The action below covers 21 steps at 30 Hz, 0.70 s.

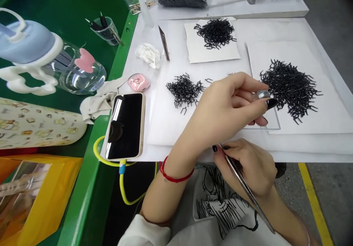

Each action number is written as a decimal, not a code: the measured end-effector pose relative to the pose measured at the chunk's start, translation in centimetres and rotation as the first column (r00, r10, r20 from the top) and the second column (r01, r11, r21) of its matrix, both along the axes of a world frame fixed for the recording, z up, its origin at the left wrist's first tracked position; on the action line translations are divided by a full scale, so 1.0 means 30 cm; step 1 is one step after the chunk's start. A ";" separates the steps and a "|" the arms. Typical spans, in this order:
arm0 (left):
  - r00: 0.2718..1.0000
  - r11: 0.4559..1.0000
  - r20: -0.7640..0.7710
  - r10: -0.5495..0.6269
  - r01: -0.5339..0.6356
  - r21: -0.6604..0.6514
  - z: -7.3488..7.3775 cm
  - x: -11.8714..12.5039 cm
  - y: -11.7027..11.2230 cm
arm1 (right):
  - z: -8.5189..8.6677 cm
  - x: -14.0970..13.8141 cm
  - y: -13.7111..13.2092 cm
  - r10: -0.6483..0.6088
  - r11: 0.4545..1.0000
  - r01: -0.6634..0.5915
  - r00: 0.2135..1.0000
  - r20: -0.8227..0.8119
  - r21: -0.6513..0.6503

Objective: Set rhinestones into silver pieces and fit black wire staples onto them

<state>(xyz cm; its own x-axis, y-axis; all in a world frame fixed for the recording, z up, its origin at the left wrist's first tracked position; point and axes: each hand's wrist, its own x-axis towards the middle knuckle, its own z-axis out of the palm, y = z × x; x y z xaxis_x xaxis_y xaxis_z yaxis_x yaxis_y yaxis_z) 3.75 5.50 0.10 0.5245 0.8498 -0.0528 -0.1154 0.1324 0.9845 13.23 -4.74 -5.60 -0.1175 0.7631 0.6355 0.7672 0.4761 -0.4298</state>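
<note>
Left hand [220, 110] curled, pinching a small shiny metal piece [262, 94] just at the edge of the big pile of black wire pieces [291, 89]. Right hand [248, 168] closed on steel tweezers [259, 208], below and left of that pile. Smaller pile [184, 90] lies further left. Risk: bent wires snag each other; a brushing fingertip or tweezer tip could drag pieces off the paper sheet [275, 54] or drop the pinched piece into the pile.
</note>
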 end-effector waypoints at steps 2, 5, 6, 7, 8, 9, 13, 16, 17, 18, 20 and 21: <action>1.000 1.000 -0.005 0.016 -0.016 0.005 0.001 0.001 -0.001 | -0.001 -0.008 0.002 -0.011 1.000 0.011 1.000 0.008 -0.014; 1.000 0.999 0.013 0.016 -0.017 0.027 -0.003 0.001 0.002 | -0.004 -0.016 0.002 -0.026 1.000 0.026 1.000 0.008 -0.011; 1.000 0.999 0.020 0.015 -0.016 0.037 -0.006 0.000 0.003 | -0.006 -0.018 0.002 -0.033 0.999 0.033 0.999 0.003 0.000; 1.000 0.999 0.024 0.014 -0.015 0.046 -0.008 0.000 0.004 | -0.009 -0.019 0.002 -0.041 0.999 0.041 0.999 0.000 0.013; 1.000 0.998 0.026 0.013 -0.015 0.056 -0.011 -0.001 0.004 | -0.011 -0.020 0.001 -0.047 0.999 0.047 0.999 -0.002 0.024; 0.999 0.998 0.029 0.013 -0.015 0.067 -0.013 -0.002 0.005 | -0.013 -0.020 0.001 -0.052 0.998 0.052 0.999 -0.003 0.034; 0.999 0.996 0.035 0.002 -0.005 0.095 -0.016 -0.005 0.002 | -0.020 -0.020 0.001 -0.053 0.998 0.052 0.999 0.002 0.040; 1.000 0.994 0.017 0.020 -0.022 0.106 -0.010 -0.005 0.000 | -0.030 -0.025 0.005 -0.060 0.998 0.060 0.998 -0.008 0.033; 1.000 0.994 0.013 0.026 -0.027 0.108 -0.008 -0.005 0.000 | -0.034 -0.028 0.007 -0.063 0.997 0.063 0.998 -0.014 0.034; 1.000 0.994 0.013 0.029 -0.030 0.105 -0.006 -0.004 0.000 | -0.038 -0.031 0.009 -0.063 0.997 0.063 0.998 -0.019 0.032; 0.999 0.995 0.007 0.031 -0.031 0.093 -0.003 -0.003 0.002 | -0.037 -0.032 0.009 -0.051 0.999 0.051 0.998 -0.028 0.014; 1.000 0.996 0.002 0.030 -0.030 0.089 -0.003 -0.003 0.004 | -0.030 -0.029 0.004 -0.036 0.999 0.036 0.999 -0.031 -0.009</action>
<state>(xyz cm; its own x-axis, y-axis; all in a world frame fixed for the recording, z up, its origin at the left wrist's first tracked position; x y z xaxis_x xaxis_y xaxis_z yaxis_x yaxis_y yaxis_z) 3.66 5.61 0.00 0.4990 0.8663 0.0239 -0.1189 0.0411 0.9921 12.35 -4.62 -6.51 -0.0703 0.7720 0.6318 0.7700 0.4446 -0.4576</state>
